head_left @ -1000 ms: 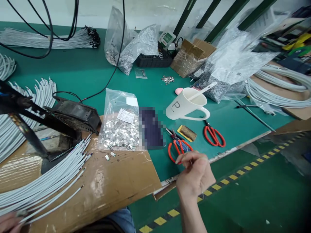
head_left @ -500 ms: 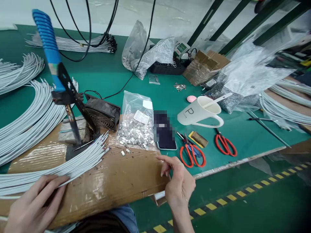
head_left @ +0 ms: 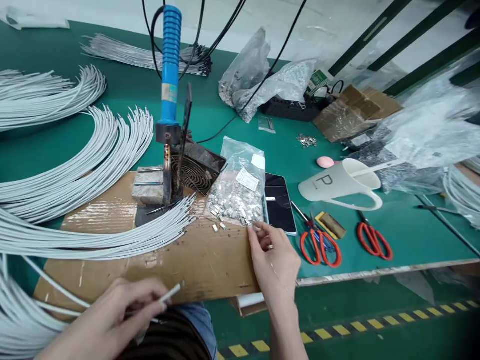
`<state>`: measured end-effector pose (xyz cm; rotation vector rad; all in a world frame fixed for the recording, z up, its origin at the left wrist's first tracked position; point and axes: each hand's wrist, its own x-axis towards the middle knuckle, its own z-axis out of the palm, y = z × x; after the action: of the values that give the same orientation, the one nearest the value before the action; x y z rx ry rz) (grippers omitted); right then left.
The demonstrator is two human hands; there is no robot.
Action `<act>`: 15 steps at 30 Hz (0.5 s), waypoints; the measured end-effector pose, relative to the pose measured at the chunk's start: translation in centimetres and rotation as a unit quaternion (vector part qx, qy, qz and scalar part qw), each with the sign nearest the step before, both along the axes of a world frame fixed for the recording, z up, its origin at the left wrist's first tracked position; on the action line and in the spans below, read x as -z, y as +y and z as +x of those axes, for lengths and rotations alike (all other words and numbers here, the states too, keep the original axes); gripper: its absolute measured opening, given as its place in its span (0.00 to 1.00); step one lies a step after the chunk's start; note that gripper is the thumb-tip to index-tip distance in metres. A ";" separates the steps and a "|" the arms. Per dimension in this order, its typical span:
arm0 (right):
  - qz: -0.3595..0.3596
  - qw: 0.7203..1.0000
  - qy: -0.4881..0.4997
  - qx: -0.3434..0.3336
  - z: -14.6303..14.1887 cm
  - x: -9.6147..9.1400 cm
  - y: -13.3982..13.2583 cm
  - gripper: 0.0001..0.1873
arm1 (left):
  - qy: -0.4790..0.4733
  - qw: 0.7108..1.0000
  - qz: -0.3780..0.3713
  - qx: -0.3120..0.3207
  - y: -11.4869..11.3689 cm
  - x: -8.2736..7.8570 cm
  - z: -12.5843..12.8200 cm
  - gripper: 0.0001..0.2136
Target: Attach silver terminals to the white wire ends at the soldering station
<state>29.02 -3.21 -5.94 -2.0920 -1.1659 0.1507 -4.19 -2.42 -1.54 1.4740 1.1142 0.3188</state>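
Note:
My left hand [head_left: 116, 315] is low at the front, its fingers closed on a thin white cable [head_left: 168, 294] whose end sticks out to the right. My right hand [head_left: 273, 260] rests on the brown cardboard sheet [head_left: 195, 260], thumb and forefinger pinched at a small metal clip [head_left: 256, 228] by the open edge of a clear bag of metal clips [head_left: 238, 197]. Two loose clips [head_left: 218, 227] lie on the cardboard just left of it. A row of white cables [head_left: 112, 240] fans across the cardboard toward the bag.
A blue-handled soldering iron [head_left: 170, 65] stands in a stand beside a small black fan [head_left: 197, 170]. A phone [head_left: 279, 202], two red scissors [head_left: 318, 245] [head_left: 373, 240], a white jug [head_left: 341, 182], plastic bags and more cable bundles [head_left: 56, 165] lie on the green table [head_left: 210, 115].
The view swung left. My right hand moved from the table edge up to the clip bag and pinched a clip. My left hand came off the cable row holding one cable.

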 end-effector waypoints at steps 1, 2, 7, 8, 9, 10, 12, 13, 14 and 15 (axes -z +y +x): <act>-0.004 1.000 0.000 -0.007 -0.1 0.0 0.0 0.17 | 0.000 0.999 -0.043 -0.025 0.2 0.4 0.3 0.11; -0.007 1.000 0.001 -0.014 -0.2 0.0 0.0 0.16 | -0.012 0.995 -0.083 -0.048 0.3 0.9 0.5 0.15; -0.001 0.999 0.025 -0.040 -1.9 0.1 -0.9 0.13 | -0.114 0.968 -0.148 -0.169 0.7 1.9 0.3 0.18; 0.003 0.999 0.033 -0.042 -2.5 0.1 -1.0 0.13 | -0.119 0.961 -0.143 -0.204 0.8 1.6 0.4 0.18; 0.007 0.998 0.042 -0.042 -3.1 0.1 -1.1 0.13 | -0.122 0.953 -0.144 -0.236 0.9 1.2 0.6 0.18; 0.011 0.998 0.056 -0.041 -3.7 0.2 -1.2 0.13 | -0.124 0.946 -0.147 -0.262 1.0 0.9 0.9 0.19; 0.015 0.995 0.095 -0.038 -4.9 0.4 -1.2 0.13 | -0.124 0.939 -0.152 -0.282 1.3 0.2 1.6 0.21; 0.018 0.992 0.118 -0.038 -5.4 0.5 -1.2 0.13 | -0.122 0.939 -0.154 -0.281 1.4 0.0 1.9 0.22; 0.021 0.989 0.142 -0.040 -6.0 0.6 -1.2 0.13 | -0.120 0.942 -0.155 -0.274 1.5 -0.2 2.2 0.22; 0.026 0.985 0.168 -0.044 -6.6 0.6 -1.3 0.13 | -0.121 0.944 -0.156 -0.266 1.5 -0.3 2.4 0.22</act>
<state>22.47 -4.47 -6.49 -1.8811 -1.0429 0.4893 -1.74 -0.90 -1.24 0.8124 1.2816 0.6479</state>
